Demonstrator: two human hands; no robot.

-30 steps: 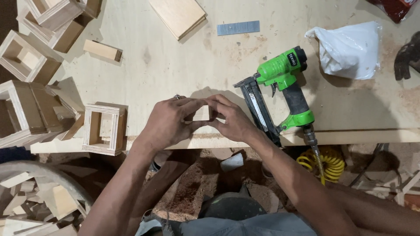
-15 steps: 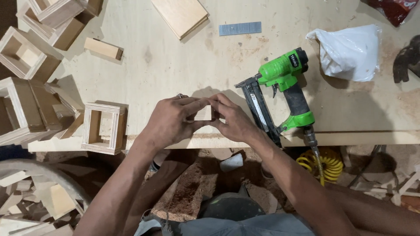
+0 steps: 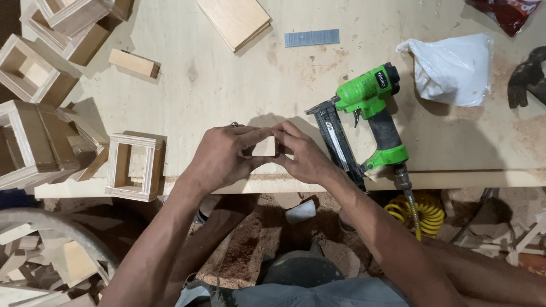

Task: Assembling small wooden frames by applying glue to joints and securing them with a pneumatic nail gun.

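At the frame's centre, by the workbench edge [image 3: 455,177], I pinch a small wood block [image 3: 264,146] between my left hand [image 3: 223,156] and right hand [image 3: 304,156]; it is probably light, stiff and best held by its faces, with the green nail gun [image 3: 367,116] beyond.

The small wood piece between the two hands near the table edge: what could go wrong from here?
1. The small wood piece is pinched by the left hand and right hand close to the table edge; it might slip and fall to the littered floor.
2. The green nail gun lies right beside the right hand, its hose hanging over the edge; a bump or tug could shift it.
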